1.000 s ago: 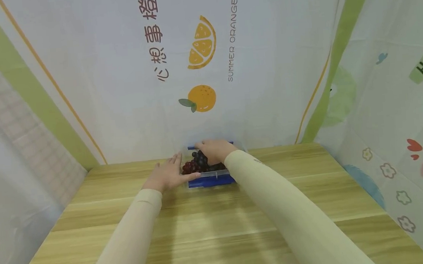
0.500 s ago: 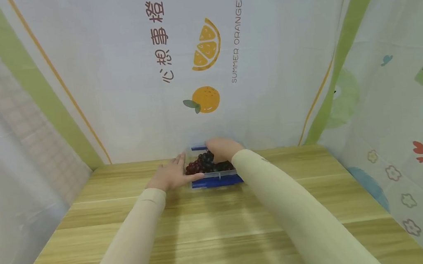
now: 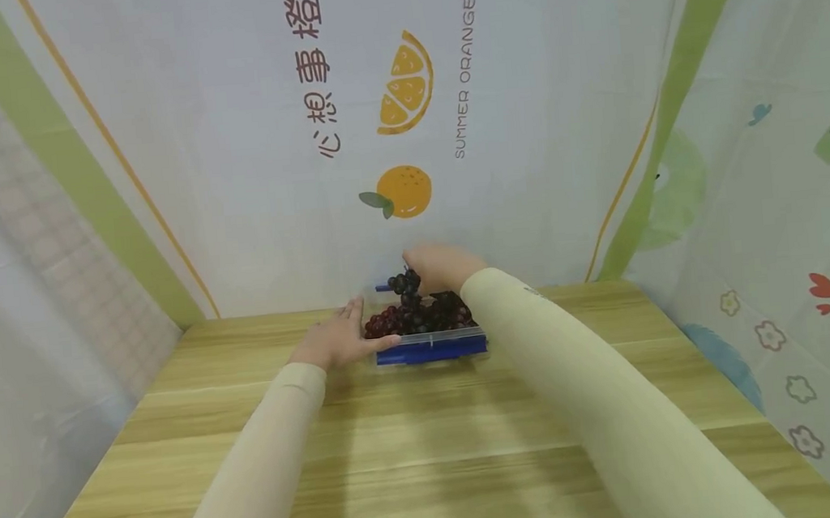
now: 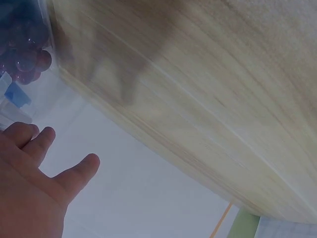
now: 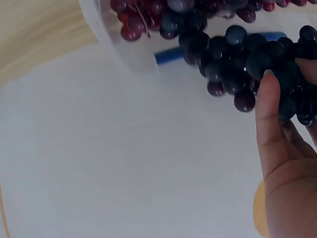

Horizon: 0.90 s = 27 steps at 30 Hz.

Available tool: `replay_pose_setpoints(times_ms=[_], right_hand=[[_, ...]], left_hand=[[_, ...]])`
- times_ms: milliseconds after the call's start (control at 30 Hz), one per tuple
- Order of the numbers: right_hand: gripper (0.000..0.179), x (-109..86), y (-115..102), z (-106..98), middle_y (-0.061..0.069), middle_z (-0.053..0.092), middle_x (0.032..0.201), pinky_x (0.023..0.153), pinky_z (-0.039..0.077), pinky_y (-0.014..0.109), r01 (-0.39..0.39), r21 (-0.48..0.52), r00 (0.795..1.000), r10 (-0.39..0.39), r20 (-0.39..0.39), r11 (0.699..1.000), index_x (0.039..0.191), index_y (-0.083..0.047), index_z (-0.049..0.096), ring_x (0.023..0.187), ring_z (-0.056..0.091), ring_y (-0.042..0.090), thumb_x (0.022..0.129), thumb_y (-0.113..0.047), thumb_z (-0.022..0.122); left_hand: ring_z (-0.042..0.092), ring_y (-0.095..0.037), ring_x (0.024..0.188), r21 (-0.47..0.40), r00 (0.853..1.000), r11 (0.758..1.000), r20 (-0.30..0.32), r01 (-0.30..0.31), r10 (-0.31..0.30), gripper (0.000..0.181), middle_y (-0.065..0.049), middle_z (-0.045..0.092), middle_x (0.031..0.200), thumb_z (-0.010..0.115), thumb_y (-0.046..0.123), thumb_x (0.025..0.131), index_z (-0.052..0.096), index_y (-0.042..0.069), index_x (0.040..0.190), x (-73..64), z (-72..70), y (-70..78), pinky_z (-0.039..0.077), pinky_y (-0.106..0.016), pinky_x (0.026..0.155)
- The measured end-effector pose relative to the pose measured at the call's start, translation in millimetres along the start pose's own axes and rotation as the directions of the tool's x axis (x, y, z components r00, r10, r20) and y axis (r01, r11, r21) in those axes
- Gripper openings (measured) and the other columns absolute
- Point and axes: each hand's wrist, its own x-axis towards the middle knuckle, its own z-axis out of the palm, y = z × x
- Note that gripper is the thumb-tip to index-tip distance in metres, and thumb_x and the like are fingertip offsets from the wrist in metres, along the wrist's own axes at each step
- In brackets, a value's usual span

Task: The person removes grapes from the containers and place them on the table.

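A bunch of dark grapes (image 3: 408, 285) hangs from my right hand (image 3: 445, 265), partly raised above a clear plastic box (image 3: 432, 338) with blue clips. In the right wrist view the fingers and thumb curl around the dark grapes (image 5: 235, 64). Red grapes (image 3: 383, 323) and more dark grapes lie inside the box. At the box's left end rests my left hand (image 3: 333, 338), fingers spread and thumb along the front rim. The left wrist view shows that hand (image 4: 34, 183) with straight fingers beside the box, where grapes (image 4: 25, 54) show through the wall.
The box stands at the back edge of a wooden table (image 3: 430, 453). Right behind it hangs a white cloth (image 3: 251, 223) printed with oranges. More printed cloth (image 3: 763, 223) lines the right side, and pale cloth (image 3: 33, 338) the left.
My right hand has gone from down inside the box to above it, lifting the bunch of dark grapes upward. My left hand has stayed at the box's left end.
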Motion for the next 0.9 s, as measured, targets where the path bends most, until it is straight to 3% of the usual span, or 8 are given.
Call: replay_pose_setpoints(times_ms=[233, 433, 700, 900], right_hand=[[0.048, -7.9, 2.9, -20.0, 0.011, 0.069, 0.130, 0.107, 0.058, 0.040, 0.020, -0.015, 0.999, -0.021, -0.034, 1.000, 0.139, -0.005, 0.059, 0.120, 0.068, 0.027, 0.097, -0.015, 0.079], [0.049, -15.5, 3.4, -35.9, 0.011, 0.069, 0.132, 0.108, 0.057, 0.041, 0.003, -0.004, 1.000, -0.003, -0.022, 1.000, 0.142, -0.006, 0.058, 0.120, 0.068, 0.028, 0.097, -0.012, 0.078], [0.040, -24.5, 9.2, -56.8, 0.009, 0.070, 0.123, 0.102, 0.058, 0.042, -0.023, -0.034, 1.000, 0.023, -0.013, 0.999, 0.131, -0.008, 0.061, 0.110, 0.067, 0.026, 0.095, -0.012, 0.078], [0.045, -30.5, 14.7, -68.7, 0.010, 0.070, 0.125, 0.107, 0.057, 0.043, -0.041, -0.042, 0.999, 0.040, -0.020, 0.998, 0.134, -0.007, 0.061, 0.116, 0.067, 0.027, 0.093, -0.010, 0.079]], left_hand=[[0.023, -0.039, 0.165, 0.001, 1.000, 1.000, 0.011, -0.009, 0.009, 0.137, -0.019, 0.014, 0.179, 0.040, 0.101, 0.082, -0.001, 0.007, 0.172, -1.2, -3.2, 3.4, 0.033, -0.062, 0.128], [0.023, -0.039, 0.165, 0.009, 1.000, 1.000, 0.023, 0.003, -0.004, 0.135, -0.019, 0.014, 0.179, 0.041, 0.100, 0.083, -0.001, 0.008, 0.172, -3.6, -5.3, 4.2, 0.034, -0.061, 0.127], [0.022, -0.039, 0.165, 0.021, 1.000, 1.000, 0.024, 0.002, -0.003, 0.137, -0.019, 0.014, 0.179, 0.038, 0.103, 0.081, -0.001, 0.008, 0.172, -3.9, -5.7, 5.2, 0.032, -0.062, 0.129], [0.022, -0.040, 0.165, 0.016, 1.000, 1.000, 0.020, -0.001, 0.001, 0.139, -0.019, 0.014, 0.179, 0.038, 0.103, 0.080, 0.000, 0.007, 0.172, -5.5, -6.8, 5.2, 0.032, -0.062, 0.129]])
